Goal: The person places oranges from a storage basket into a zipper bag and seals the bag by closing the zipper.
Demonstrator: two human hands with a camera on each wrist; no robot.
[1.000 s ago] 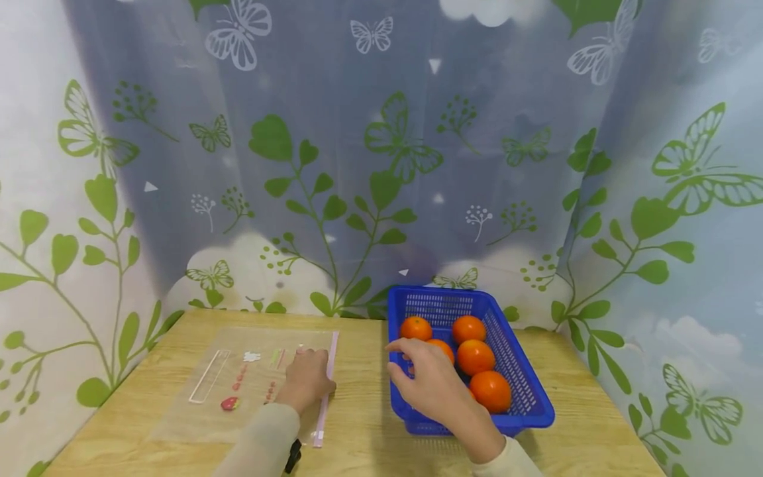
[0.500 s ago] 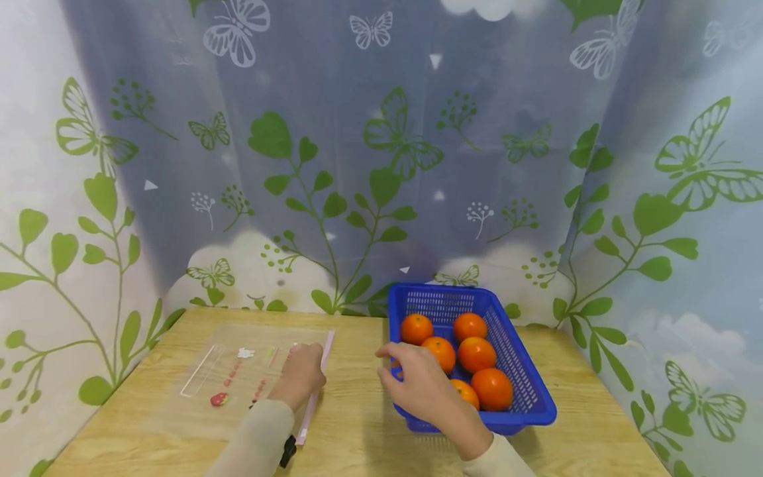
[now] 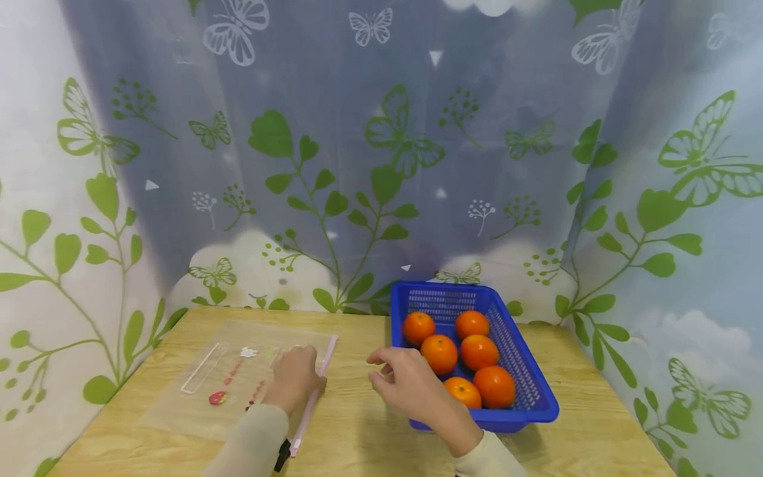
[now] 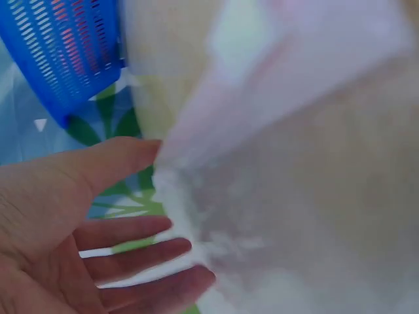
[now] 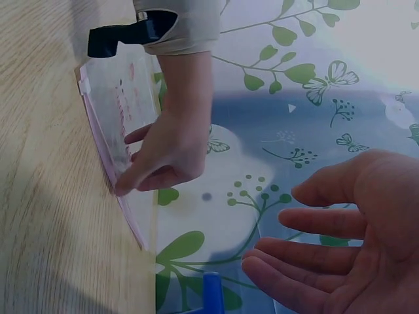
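A clear zip bag [image 3: 197, 404] with a pink zip strip and strawberry prints lies on the table at left. My left hand [image 3: 292, 381] pinches its zip edge near the middle; the left wrist view shows the thumb at the edge of the bag [image 4: 294, 196], three fingers against the film and the index finger hidden. In the right wrist view the zip strip [image 5: 99, 140] bows a little under that hand [image 5: 173, 147]. My right hand [image 3: 420, 391] hovers empty beside the blue basket's left side, fingers loosely bent; its fingers also show in the right wrist view.
The blue basket [image 3: 530, 371] stands at the right, holding several oranges, one of them [image 3: 439, 354] near my right hand. Patterned cloth [image 3: 334, 165] hangs behind and beside the wooden table [image 3: 352, 424]. A black band is on my left wrist.
My left hand has moved slightly left and the bag's strip with it, its near end shifting most. My right hand has drifted left and down from over the basket, uncovering more oranges.
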